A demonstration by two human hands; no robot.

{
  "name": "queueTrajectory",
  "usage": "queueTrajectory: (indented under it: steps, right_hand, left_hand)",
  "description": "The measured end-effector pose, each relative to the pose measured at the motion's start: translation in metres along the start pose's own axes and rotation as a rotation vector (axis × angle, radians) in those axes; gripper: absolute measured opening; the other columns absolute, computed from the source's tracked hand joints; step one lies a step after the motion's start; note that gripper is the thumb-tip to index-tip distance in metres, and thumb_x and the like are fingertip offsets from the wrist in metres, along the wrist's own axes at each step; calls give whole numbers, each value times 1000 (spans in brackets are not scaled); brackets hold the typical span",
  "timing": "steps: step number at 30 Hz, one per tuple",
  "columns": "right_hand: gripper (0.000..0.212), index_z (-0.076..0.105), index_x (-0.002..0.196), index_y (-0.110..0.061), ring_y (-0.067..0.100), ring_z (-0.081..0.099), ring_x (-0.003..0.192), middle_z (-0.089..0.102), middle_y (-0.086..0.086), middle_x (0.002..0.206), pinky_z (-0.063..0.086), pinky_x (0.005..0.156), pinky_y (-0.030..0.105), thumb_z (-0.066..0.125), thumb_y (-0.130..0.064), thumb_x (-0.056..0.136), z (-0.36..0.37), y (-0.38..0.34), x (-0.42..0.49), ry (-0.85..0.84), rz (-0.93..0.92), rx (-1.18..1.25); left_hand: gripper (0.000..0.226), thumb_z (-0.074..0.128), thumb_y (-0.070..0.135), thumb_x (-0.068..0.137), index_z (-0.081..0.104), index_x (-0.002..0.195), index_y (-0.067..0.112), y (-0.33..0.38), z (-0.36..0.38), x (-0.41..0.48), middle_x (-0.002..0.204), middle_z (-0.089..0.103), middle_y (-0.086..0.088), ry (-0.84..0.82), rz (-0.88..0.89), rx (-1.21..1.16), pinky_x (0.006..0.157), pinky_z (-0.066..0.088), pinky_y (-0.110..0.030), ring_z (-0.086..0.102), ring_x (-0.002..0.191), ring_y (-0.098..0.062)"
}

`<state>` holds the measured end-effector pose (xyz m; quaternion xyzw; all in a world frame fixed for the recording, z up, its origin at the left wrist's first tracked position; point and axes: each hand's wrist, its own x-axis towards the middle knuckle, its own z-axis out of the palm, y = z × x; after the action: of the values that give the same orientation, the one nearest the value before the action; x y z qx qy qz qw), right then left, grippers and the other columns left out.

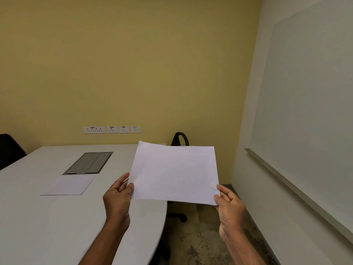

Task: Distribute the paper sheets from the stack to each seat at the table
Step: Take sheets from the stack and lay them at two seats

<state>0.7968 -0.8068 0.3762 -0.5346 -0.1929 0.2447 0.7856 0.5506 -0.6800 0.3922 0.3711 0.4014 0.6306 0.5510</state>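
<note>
I hold a white paper sheet (174,173) up in front of me, over the right edge of the white table (47,226). My left hand (118,199) pinches its lower left corner. My right hand (230,205) pinches its lower right corner. A thin stack of white paper (68,185) lies flat on the table to the left, just in front of the grey cable hatch (88,163). Whether I hold one sheet or more I cannot tell.
A black office chair (179,139) stands behind the held sheet at the table's far right, its base (176,216) on the floor. Another dark chair (9,150) sits at the far left. A whiteboard with a tray (298,190) covers the right wall. Wall sockets (112,129) sit above the table.
</note>
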Motion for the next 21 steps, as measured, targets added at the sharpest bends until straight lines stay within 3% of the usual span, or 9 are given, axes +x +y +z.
queueTrajectory:
  steps: [3,6,9,13,19,21]
  right_hand:
    - [32,71,108,-15,10,69,93,72,-5,99,58,65,18,65,9,87,-18,-10,39,-44,19,-1]
    - [36,72,107,-19,1,69,87,71,-13,94,56,64,16,65,10,86,-26,-14,72,-74,39,19]
    - [38,73,107,-20,2,70,89,73,-11,98,56,74,24,66,10,85,-25,-12,102,-85,71,40]
    - [40,72,102,-25,0,73,79,75,-20,81,56,59,19,67,11,84,-16,-1,140,-103,89,54]
    - [40,72,100,-27,7,75,78,77,-12,85,57,57,21,70,9,82,22,19,206,-143,120,54]
    - [40,71,100,-26,6,75,78,77,-12,84,57,57,20,70,10,82,40,29,228,-163,130,52]
  left_hand:
    - [37,63,-6,89,72,111,23,-12,34,-6,110,74,0,24,3,-12,88,53,-27,73,94,-9]
    - [36,63,-6,89,70,117,14,-18,61,-3,118,71,-9,46,-38,-49,93,52,-33,69,105,-22]
    - [34,62,-8,88,69,117,10,-24,80,9,116,71,-13,68,-98,-94,94,53,-38,70,99,-25]
    - [35,61,-10,88,67,118,8,-39,98,32,118,70,-15,96,-127,-131,94,51,-39,69,99,-27]
    - [33,63,-7,88,68,118,7,-57,123,84,112,72,-13,146,-80,-156,88,55,-38,70,99,-28]
    - [35,62,-7,88,67,120,5,-60,129,108,113,71,-14,179,-78,-156,92,54,-41,69,101,-30]
